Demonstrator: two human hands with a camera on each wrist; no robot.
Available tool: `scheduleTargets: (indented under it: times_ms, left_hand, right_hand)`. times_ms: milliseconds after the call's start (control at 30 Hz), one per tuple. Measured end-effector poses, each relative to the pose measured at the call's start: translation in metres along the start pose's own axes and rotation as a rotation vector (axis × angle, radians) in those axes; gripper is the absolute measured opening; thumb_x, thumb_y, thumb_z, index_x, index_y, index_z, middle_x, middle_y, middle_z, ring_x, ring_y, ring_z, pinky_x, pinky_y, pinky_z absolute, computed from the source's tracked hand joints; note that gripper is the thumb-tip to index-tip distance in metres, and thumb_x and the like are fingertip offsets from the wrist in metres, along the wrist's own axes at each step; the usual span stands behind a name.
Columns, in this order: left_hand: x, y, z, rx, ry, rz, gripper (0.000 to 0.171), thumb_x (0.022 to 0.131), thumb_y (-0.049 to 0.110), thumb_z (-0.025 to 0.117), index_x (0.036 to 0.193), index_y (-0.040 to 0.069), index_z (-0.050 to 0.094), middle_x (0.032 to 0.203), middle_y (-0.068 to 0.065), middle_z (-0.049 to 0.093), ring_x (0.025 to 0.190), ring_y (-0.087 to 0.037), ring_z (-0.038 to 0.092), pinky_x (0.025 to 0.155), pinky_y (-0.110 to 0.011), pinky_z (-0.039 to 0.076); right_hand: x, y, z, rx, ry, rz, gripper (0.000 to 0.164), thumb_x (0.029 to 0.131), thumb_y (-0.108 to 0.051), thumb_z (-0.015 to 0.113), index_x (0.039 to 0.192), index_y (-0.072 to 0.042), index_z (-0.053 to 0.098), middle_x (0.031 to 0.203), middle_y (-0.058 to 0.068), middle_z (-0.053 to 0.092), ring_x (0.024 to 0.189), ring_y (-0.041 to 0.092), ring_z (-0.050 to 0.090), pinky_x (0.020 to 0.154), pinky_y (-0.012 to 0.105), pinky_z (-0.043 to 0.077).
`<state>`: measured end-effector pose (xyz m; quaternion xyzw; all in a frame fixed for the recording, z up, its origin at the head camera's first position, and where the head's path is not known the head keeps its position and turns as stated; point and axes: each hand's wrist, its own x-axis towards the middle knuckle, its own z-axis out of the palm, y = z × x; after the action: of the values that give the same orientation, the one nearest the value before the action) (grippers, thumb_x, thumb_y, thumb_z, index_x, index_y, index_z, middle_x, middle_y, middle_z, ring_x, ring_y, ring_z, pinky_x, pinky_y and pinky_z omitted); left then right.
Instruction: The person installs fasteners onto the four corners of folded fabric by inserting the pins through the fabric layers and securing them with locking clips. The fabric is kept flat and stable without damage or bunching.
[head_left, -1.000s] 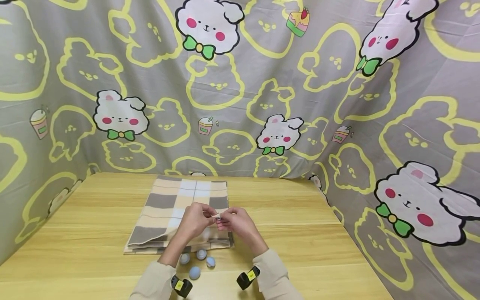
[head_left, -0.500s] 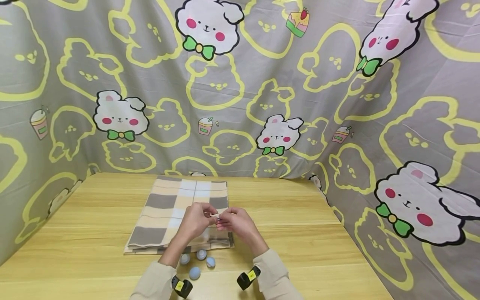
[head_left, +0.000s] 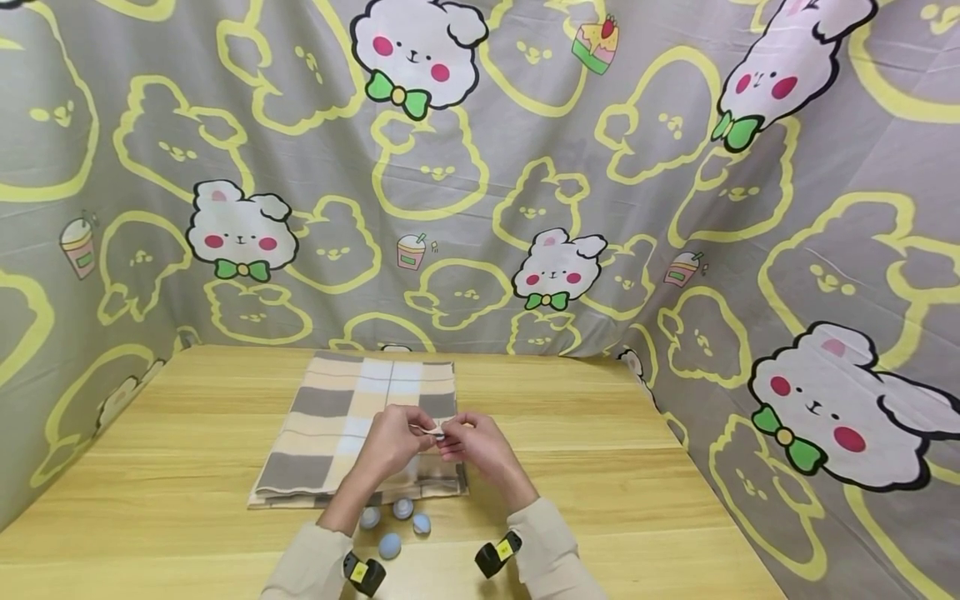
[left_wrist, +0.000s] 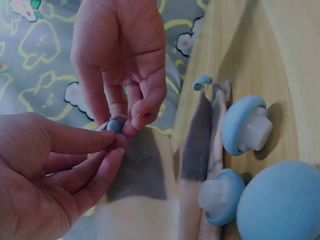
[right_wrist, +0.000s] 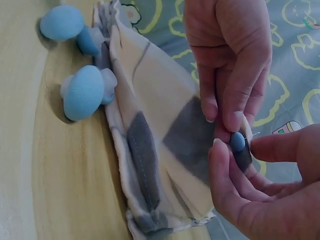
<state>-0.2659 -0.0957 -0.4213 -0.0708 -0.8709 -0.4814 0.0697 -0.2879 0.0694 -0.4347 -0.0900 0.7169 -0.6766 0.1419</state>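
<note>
The left hand [head_left: 392, 439] pinches the corner of a folded plaid blanket [head_left: 311, 425], lifted above the rest of it. Facing it, the right hand [head_left: 480, 447] has thumb and fingertips on the same corner. Between the fingertips sits a small blue rounded cap [right_wrist: 238, 141] against the grey cloth, shown too in the left wrist view as a blue piece [left_wrist: 114, 126]. Fingers cover most of it. Close to the blanket's front edge lie several blue mushroom-shaped clips [left_wrist: 239, 122] with whitish stems; one rounded clip [head_left: 389, 546] lies nearest the person.
A wooden table [head_left: 600, 467] carries everything. Grey curtain cloth [head_left: 465, 192] with cartoon animals hangs around its back and sides. Black camera mounts sit on both wrists, the left mount [head_left: 364, 573] close to the loose clips.
The raised fold at the blanket's near left has settled flatter. The pinched corner and blue piece have shifted slightly between the fingertips; both arms stay nearly where they were.
</note>
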Motion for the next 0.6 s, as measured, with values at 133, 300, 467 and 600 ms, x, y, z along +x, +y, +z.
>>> scheduleTargets:
  times_ms: [133, 300, 467, 600]
  left_hand:
    - [-0.002, 0.004, -0.002, 0.029, -0.046, -0.006, 0.011, 0.078, -0.004, 0.081, 0.085, 0.004, 0.078, 0.084, -0.008, 0.077, 0.077, -0.019, 0.075, 0.068, -0.033, 0.059]
    - [-0.005, 0.008, -0.006, 0.08, -0.1, -0.022, 0.012, 0.079, -0.003, 0.081, 0.089, 0.003, 0.08, 0.089, -0.01, 0.078, 0.084, -0.023, 0.076, 0.074, -0.037, 0.06]
    - [-0.009, 0.013, -0.015, 0.091, -0.17, -0.01, 0.015, 0.082, 0.001, 0.08, 0.097, 0.002, 0.08, 0.095, -0.011, 0.078, 0.088, -0.023, 0.076, 0.075, -0.036, 0.06]
    - [-0.01, 0.017, -0.029, 0.097, -0.18, 0.022, 0.016, 0.085, 0.005, 0.077, 0.101, 0.003, 0.078, 0.095, -0.008, 0.077, 0.084, -0.02, 0.073, 0.07, -0.033, 0.058]
  right_hand:
    - [-0.001, -0.001, -0.002, -0.022, -0.012, -0.001, 0.02, 0.1, -0.013, 0.059, 0.104, 0.006, 0.062, 0.082, 0.007, 0.069, 0.069, 0.012, 0.067, 0.067, 0.025, 0.059]
    - [-0.002, 0.0, -0.005, 0.004, -0.051, 0.01, 0.016, 0.099, -0.008, 0.058, 0.102, 0.007, 0.063, 0.082, 0.007, 0.069, 0.07, 0.012, 0.068, 0.069, 0.026, 0.059]
    - [-0.001, 0.001, -0.006, 0.035, -0.066, 0.031, 0.014, 0.097, -0.006, 0.06, 0.099, 0.008, 0.063, 0.083, 0.009, 0.069, 0.072, 0.014, 0.069, 0.072, 0.028, 0.06]
    - [0.001, 0.002, -0.007, 0.058, -0.058, 0.042, 0.012, 0.095, -0.005, 0.061, 0.097, 0.007, 0.063, 0.082, 0.008, 0.068, 0.072, 0.014, 0.068, 0.072, 0.027, 0.06]
